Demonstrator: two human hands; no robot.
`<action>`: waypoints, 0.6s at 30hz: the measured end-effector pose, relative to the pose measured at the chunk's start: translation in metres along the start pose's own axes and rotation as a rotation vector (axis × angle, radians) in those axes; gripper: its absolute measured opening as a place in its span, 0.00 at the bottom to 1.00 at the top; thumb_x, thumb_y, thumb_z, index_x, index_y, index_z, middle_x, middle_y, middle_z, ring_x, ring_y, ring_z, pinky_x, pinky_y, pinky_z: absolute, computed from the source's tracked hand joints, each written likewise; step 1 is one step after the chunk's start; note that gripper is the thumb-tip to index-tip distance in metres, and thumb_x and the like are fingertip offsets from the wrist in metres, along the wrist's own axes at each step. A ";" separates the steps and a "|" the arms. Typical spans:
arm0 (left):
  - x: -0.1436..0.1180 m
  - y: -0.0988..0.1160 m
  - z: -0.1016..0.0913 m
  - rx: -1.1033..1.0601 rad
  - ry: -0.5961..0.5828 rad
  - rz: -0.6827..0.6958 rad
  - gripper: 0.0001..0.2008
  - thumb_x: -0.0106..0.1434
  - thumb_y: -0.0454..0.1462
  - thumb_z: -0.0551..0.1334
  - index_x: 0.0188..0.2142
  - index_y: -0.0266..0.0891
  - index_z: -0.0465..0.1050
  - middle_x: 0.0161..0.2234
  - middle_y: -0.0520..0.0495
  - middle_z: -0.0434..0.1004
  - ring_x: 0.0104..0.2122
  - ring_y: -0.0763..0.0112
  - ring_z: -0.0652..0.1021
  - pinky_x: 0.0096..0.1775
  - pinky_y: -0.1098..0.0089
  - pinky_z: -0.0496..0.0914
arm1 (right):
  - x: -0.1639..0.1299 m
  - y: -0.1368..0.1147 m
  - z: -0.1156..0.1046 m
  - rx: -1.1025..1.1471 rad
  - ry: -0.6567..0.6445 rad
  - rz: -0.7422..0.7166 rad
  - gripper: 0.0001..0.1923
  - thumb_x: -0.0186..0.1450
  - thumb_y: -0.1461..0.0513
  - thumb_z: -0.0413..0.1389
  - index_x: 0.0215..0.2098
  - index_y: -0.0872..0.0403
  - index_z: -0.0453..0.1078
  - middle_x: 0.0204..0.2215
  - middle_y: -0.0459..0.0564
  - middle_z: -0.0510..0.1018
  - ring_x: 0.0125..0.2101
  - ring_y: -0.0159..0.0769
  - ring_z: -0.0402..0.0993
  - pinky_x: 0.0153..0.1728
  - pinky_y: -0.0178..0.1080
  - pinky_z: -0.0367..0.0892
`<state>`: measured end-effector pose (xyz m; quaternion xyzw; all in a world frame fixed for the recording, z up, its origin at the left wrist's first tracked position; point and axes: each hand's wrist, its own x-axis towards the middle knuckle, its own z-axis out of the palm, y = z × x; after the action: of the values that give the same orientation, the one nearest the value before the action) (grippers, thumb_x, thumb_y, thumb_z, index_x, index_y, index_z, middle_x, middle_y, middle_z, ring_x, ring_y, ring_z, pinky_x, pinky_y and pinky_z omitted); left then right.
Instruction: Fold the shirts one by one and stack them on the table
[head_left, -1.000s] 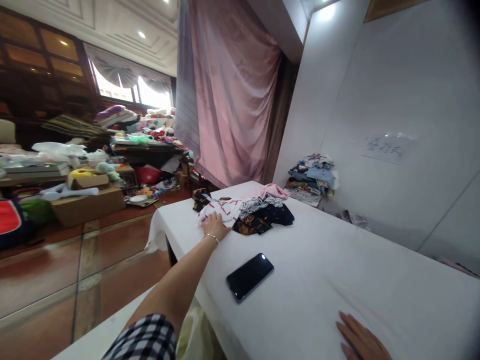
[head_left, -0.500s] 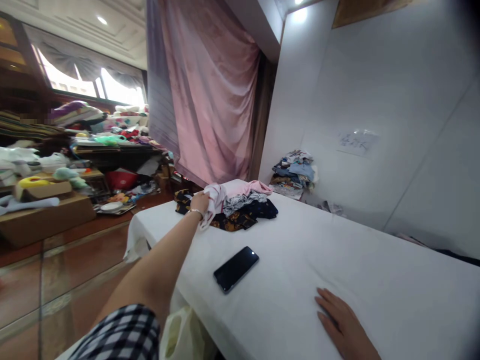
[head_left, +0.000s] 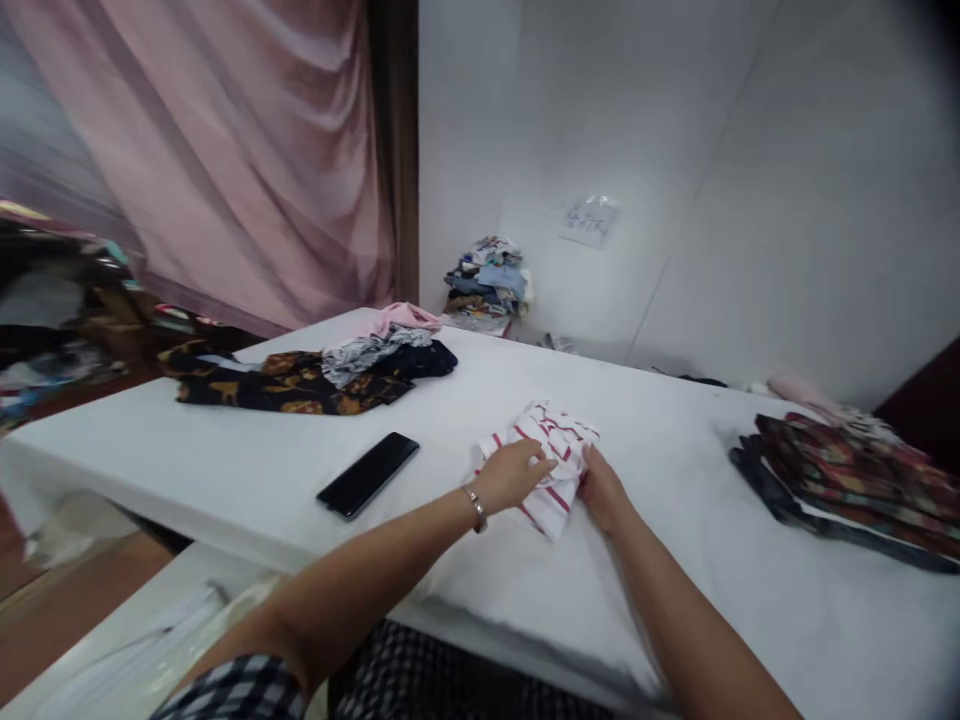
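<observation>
At the far left of the desk, well to the left of the phone, lies the heap of unsorted clothes: a dark gold-patterned piece at the bottom, grey and pink ones on top. The phone rests flat, screen dark, between that heap and your hands. Just right of the phone, your left hand (the one with the bracelet) closes its fingers on the near left edge of the red-striped white garment, which sits crumpled on the desk. Your right hand pinches the same garment at its right edge, so both hands grip cloth. Judging by this, you are at the start of laying the garment out. The next move seems to call for drawing the two edges apart until the fabric lies flat, with room kept clear of the phone. Much farther right of the phone, near the desk's right end, a stack of dark patterned clothes lies flat and apart. Behind the desk, by the wall, sits another small pile of clothes.
</observation>
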<state>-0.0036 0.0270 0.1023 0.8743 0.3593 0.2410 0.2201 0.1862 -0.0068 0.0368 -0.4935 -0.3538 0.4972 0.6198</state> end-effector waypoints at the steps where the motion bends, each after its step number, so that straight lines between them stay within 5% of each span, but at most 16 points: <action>1: 0.001 0.004 0.011 -0.005 0.000 0.016 0.13 0.68 0.43 0.55 0.40 0.40 0.75 0.41 0.45 0.81 0.40 0.63 0.79 0.43 0.65 0.71 | 0.000 -0.001 -0.003 -0.006 0.015 0.014 0.35 0.57 0.44 0.61 0.59 0.46 0.62 0.52 0.52 0.78 0.45 0.47 0.78 0.38 0.45 0.73; 6: 0.014 0.001 0.030 0.060 0.011 0.001 0.16 0.60 0.39 0.65 0.47 0.38 0.73 0.57 0.36 0.71 0.57 0.49 0.71 0.56 0.52 0.64 | -0.003 -0.001 -0.007 0.037 -0.010 0.017 0.34 0.55 0.53 0.64 0.58 0.45 0.64 0.45 0.47 0.80 0.38 0.40 0.77 0.34 0.39 0.70; 8: 0.019 -0.007 0.034 0.023 -0.001 -0.084 0.17 0.55 0.37 0.68 0.45 0.39 0.74 0.55 0.37 0.73 0.56 0.47 0.71 0.57 0.51 0.63 | -0.004 -0.003 -0.005 0.018 -0.032 0.011 0.33 0.56 0.53 0.64 0.58 0.45 0.64 0.41 0.46 0.81 0.35 0.39 0.76 0.33 0.38 0.70; 12: 0.033 -0.024 0.040 -0.138 0.029 -0.217 0.03 0.57 0.35 0.65 0.33 0.39 0.75 0.44 0.40 0.79 0.53 0.52 0.74 0.57 0.54 0.63 | -0.004 -0.004 -0.003 -0.059 -0.082 -0.013 0.35 0.57 0.52 0.64 0.61 0.43 0.63 0.38 0.44 0.80 0.33 0.37 0.75 0.34 0.38 0.70; 15: 0.050 -0.031 0.028 -0.271 0.071 -0.305 0.08 0.63 0.40 0.60 0.32 0.39 0.74 0.37 0.41 0.81 0.45 0.55 0.78 0.52 0.55 0.69 | 0.000 0.004 -0.005 -0.099 -0.022 -0.029 0.36 0.55 0.53 0.64 0.61 0.44 0.64 0.39 0.44 0.80 0.34 0.38 0.75 0.37 0.40 0.71; 18: 0.064 -0.039 -0.003 -0.505 0.127 -0.370 0.18 0.69 0.47 0.52 0.41 0.37 0.74 0.36 0.42 0.82 0.39 0.61 0.81 0.46 0.59 0.74 | 0.008 0.011 -0.006 -0.100 0.096 -0.047 0.35 0.49 0.57 0.66 0.56 0.49 0.69 0.36 0.45 0.80 0.33 0.39 0.74 0.38 0.42 0.71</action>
<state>0.0146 0.1000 0.1002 0.6952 0.4540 0.3327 0.4471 0.1913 -0.0004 0.0239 -0.5387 -0.3596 0.4397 0.6222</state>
